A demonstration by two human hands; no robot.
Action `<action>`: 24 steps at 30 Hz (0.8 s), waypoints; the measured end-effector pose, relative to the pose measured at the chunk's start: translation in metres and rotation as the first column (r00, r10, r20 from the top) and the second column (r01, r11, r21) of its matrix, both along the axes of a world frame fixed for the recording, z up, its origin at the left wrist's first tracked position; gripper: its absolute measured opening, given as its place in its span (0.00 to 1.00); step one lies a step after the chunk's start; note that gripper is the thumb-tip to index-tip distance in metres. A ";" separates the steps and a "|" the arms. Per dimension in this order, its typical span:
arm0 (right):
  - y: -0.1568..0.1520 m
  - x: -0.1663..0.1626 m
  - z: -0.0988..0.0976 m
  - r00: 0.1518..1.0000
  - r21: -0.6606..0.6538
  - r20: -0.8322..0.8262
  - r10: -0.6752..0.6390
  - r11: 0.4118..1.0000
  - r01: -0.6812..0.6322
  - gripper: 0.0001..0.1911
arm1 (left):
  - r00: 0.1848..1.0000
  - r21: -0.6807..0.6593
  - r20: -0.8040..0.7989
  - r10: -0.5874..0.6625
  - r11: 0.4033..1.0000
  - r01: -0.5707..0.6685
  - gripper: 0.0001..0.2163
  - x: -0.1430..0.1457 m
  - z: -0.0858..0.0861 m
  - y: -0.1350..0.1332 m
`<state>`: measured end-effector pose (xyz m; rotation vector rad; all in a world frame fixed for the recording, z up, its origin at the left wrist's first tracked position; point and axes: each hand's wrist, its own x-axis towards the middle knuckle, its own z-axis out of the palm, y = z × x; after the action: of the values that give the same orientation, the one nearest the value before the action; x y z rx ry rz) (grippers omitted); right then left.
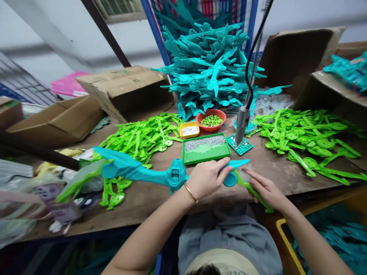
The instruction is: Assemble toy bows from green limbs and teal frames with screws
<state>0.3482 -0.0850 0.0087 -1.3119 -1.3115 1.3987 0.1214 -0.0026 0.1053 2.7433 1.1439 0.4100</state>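
Wooden desk (286, 172), worn brown top, bare strip along the near edge either side of the hands. Far edge crowded: tall heap of teal plastic parts (206, 65) at centre, cardboard boxes (126, 91) toward the far left and far right corners.

Flat green plastic parts (309, 137) spread over the right side; a second green spread (140, 139) left of centre.

Long teal plastic toy (137, 170) lies along the near edge, smooth, tapering, with a boxy hub mid-length. Left hand (206, 179) grips its right end, fingers curled over it. Right hand (266, 189), just beside, pinches a thin green strip (254, 193) that meets the toy's round end.

Green perforated tray (218, 152) behind the hands, grey screws in its far half. Hanging screwdriver (242, 122) stands on a small teal grid. Red bowl (210, 114), yellow dish (189, 130) behind the tray.
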 end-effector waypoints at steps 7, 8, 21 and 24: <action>0.008 -0.022 0.018 0.958 -0.221 -0.265 -0.108 0.974 0.049 0.36 | 0.971 0.407 -0.232 -0.060 0.900 0.153 0.25 -0.007 -0.006 -0.003; 0.010 -0.017 0.022 0.961 -0.250 -0.264 -0.084 0.968 0.016 0.35 | 0.955 0.443 -0.289 -0.073 0.874 0.201 0.23 -0.006 -0.008 -0.005; -0.009 0.000 0.033 0.947 0.662 0.062 -0.315 0.723 0.197 0.08 | 0.884 -0.004 -0.398 -0.246 0.964 0.267 0.13 0.011 0.005 0.015; -0.006 0.000 0.033 0.923 0.648 0.061 -0.380 0.719 0.253 0.06 | 0.901 0.046 -0.341 -0.269 0.952 0.301 0.12 0.015 0.000 0.010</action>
<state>0.3480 -0.0910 0.0418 -1.1351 -1.4242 0.5108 0.1364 0.0079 0.1052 3.0859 0.7701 -0.0388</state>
